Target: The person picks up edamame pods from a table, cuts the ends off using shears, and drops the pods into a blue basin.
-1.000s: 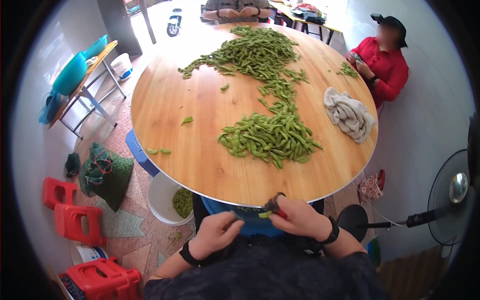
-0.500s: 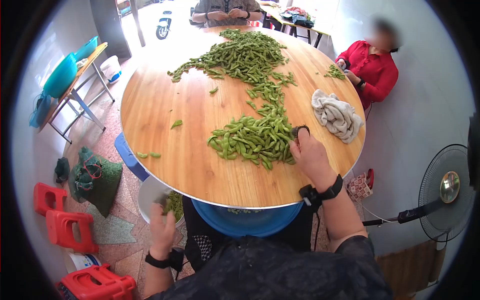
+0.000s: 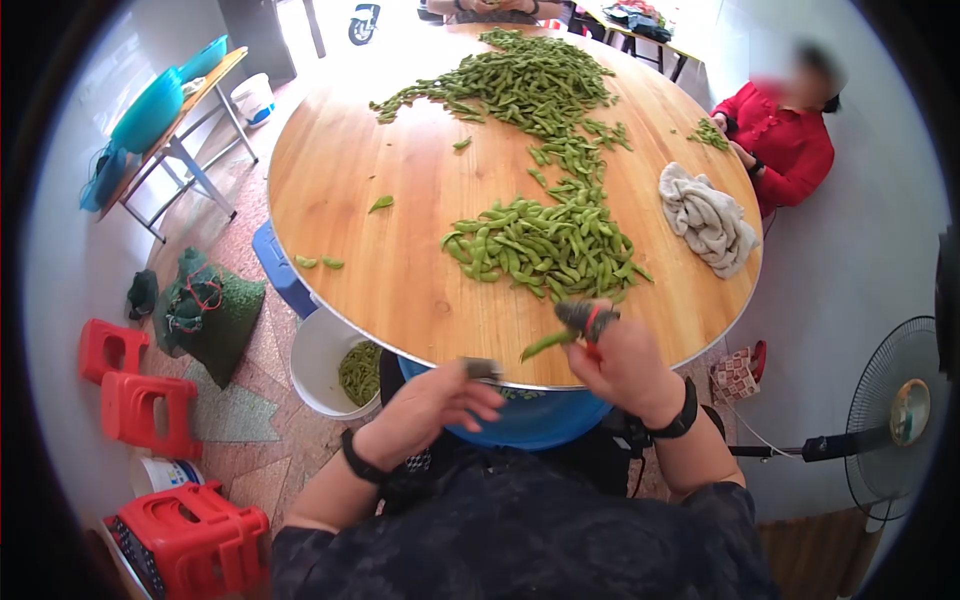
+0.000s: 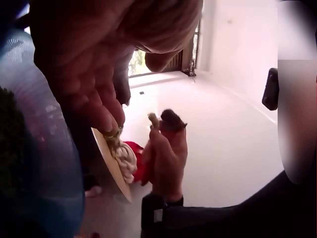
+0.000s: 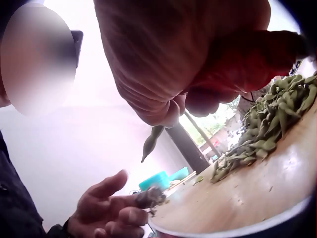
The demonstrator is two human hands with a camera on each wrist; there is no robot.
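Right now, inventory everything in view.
Table: one, tan, centre
Pods: many, green, mostly on table
Cloth: one, cream, table's right
Basin: one, blue, under near edge
Buckets: three, white, left floor
Sack: one, green, left floor
Stools: at least three, red, lower left
Bowls: two, teal, upper left
Fan: one, black, right
Other people: two, clothed red and grey, right and far
Left grip: one, black wristband, near edge
Right grip: one, black wristband, near edge, pinching pod

From here I see pale walls (image 3: pixel 890 160) around a patterned floor (image 3: pixel 235 415), red stools (image 3: pixel 122 402) at left, a fan (image 3: pixel 886 425) at right, bright light (image 3: pixel 335 12) beside a dark door (image 3: pixel 258 40).
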